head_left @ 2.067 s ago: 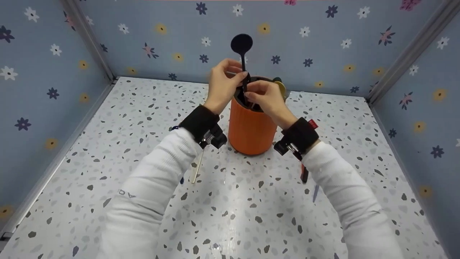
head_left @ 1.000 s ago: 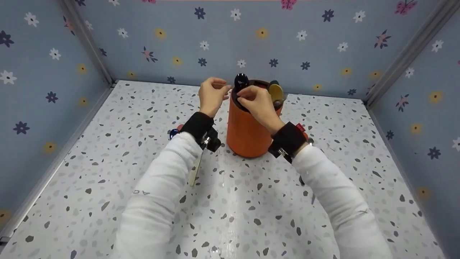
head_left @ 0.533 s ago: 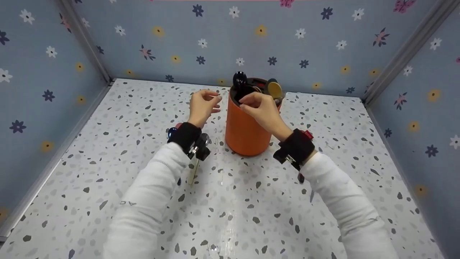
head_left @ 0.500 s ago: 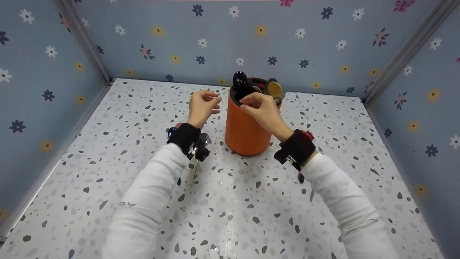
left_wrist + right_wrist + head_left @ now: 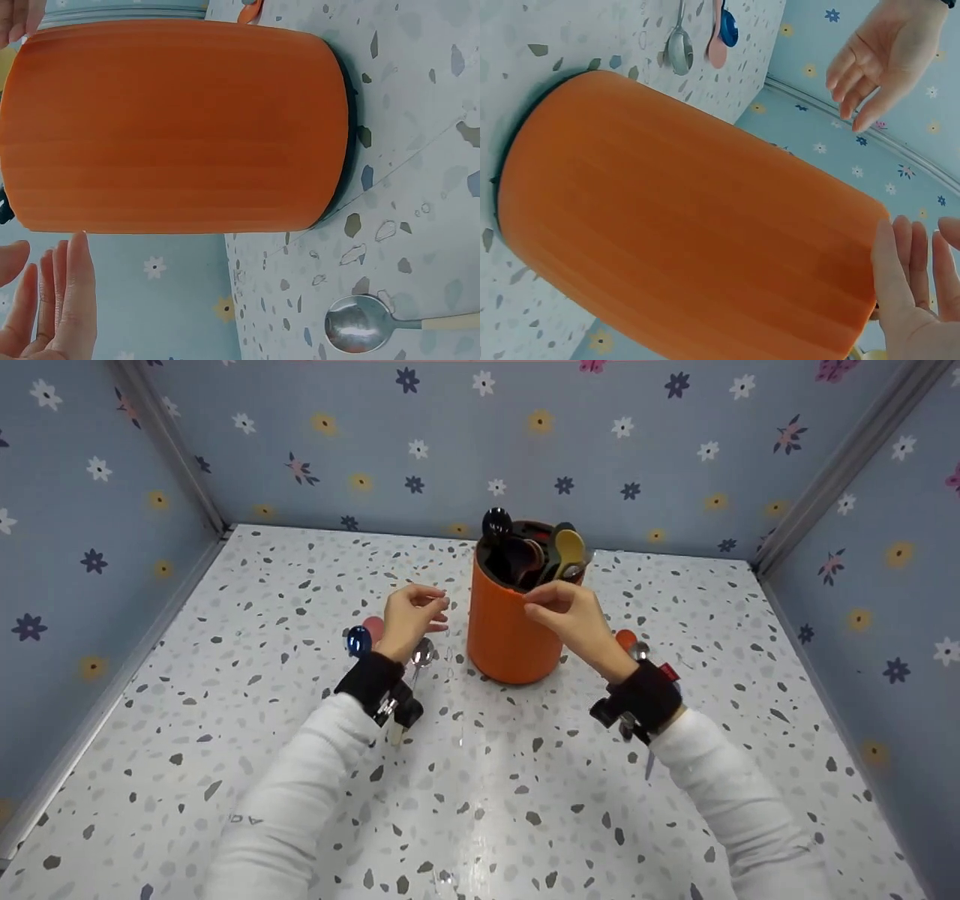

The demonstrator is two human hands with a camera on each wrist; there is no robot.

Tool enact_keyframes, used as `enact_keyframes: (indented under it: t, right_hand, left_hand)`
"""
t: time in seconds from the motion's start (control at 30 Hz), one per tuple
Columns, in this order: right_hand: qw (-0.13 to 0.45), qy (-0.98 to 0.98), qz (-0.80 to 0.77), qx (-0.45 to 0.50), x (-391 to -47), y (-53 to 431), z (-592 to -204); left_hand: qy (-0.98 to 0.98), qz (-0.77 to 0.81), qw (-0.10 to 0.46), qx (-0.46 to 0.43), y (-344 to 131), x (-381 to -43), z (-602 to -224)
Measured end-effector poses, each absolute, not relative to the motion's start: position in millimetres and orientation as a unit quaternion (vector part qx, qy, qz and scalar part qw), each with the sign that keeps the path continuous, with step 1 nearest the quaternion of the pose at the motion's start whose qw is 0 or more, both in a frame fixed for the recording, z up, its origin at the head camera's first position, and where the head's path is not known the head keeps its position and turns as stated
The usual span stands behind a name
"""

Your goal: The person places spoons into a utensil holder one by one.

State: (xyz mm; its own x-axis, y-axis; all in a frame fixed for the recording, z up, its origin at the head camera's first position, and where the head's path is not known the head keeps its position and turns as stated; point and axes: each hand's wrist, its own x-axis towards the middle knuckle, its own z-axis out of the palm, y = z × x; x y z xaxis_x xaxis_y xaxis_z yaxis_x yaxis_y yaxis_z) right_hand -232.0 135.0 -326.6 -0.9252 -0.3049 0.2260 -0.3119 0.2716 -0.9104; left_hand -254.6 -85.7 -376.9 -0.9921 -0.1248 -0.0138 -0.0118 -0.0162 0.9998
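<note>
An orange utensil holder (image 5: 514,634) stands upright on the table. At its left rear a black spoon-shaped utensil (image 5: 496,523) pokes out bowl-up, and a yellow spoon (image 5: 570,546) leans at the right among other dark utensils. My left hand (image 5: 409,622) hovers left of the holder, fingers loosely bent and holding nothing. In front of the holder's right rim is my right hand (image 5: 574,622), also holding nothing; its fingertips lie close to the rim, and whether they touch it I cannot tell. The right wrist view shows both hands, the right fingers (image 5: 889,259) beside the holder's top.
Left of the holder lie a blue spoon (image 5: 358,640), a pink spoon (image 5: 373,626) and a metal spoon (image 5: 358,324) with a cream handle. On the right, an orange utensil (image 5: 625,640) and a metal one (image 5: 640,650) are partly covered by my wrist. Flowered panels (image 5: 480,450) enclose the table.
Both hands held the black utensil by its handle above the holder. It went down into the holder, the hands let go, and both drew back toward me, the left one also leftward.
</note>
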Motion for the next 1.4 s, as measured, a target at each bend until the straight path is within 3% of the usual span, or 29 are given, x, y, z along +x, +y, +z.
enact_keyframes:
  t: [0.2,0.5,0.73,1.4]
  right_hand:
    - [-0.021,-0.809,0.552,0.198,-219.0,147.5,-334.9]
    - [-0.071,-0.798,0.573,0.174,-234.5,183.5,-396.5]
    - [-0.09,-0.783,0.599,0.138,-237.7,207.4,-423.4]
    - [-0.071,-0.815,0.574,-0.01,-245.8,279.5,-447.2]
  left_hand:
    - [-0.693,-0.719,0.02,0.051,-88.3,-246.9,-390.0]
    - [-0.678,-0.733,0.008,0.061,-86.9,-235.7,-407.1]
    - [-0.652,-0.755,0.002,0.066,-86.5,-227.0,-421.8]
    - [-0.651,-0.755,-0.021,0.076,-82.7,-212.2,-439.8]
